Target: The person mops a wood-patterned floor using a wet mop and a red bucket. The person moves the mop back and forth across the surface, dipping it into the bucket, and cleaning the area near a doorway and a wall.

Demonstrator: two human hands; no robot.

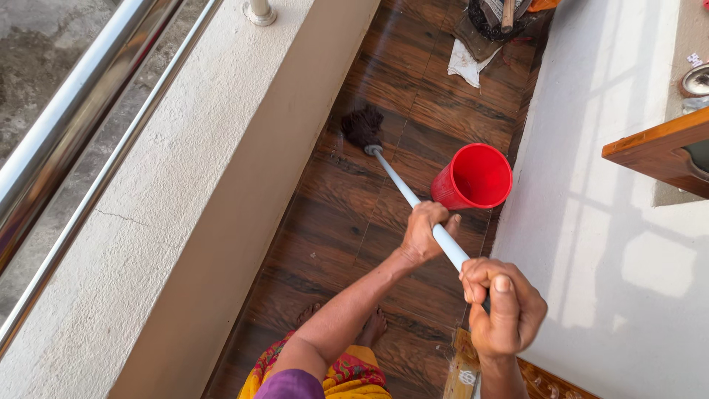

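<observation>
Two hands grip one long, pale blue, smooth mop handle (pixel 413 198): the left hand (pixel 424 233) closed around its middle, the right hand (pixel 504 307) wrapped over its upper end. Beyond the left hand, the dark stringy mop head (pixel 363 126) rests on brown wood-patterned tiles (pixel 340 214), near a red plastic bucket (pixel 473 177).

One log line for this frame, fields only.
left hand: grips mop handle | right hand: grips handle top | mop head: on floor | red bucket: beside

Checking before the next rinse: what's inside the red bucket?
The red bucket shows only bare red inner wall and bottom; no water is discernible. Its near side is hidden behind the rim.
</observation>
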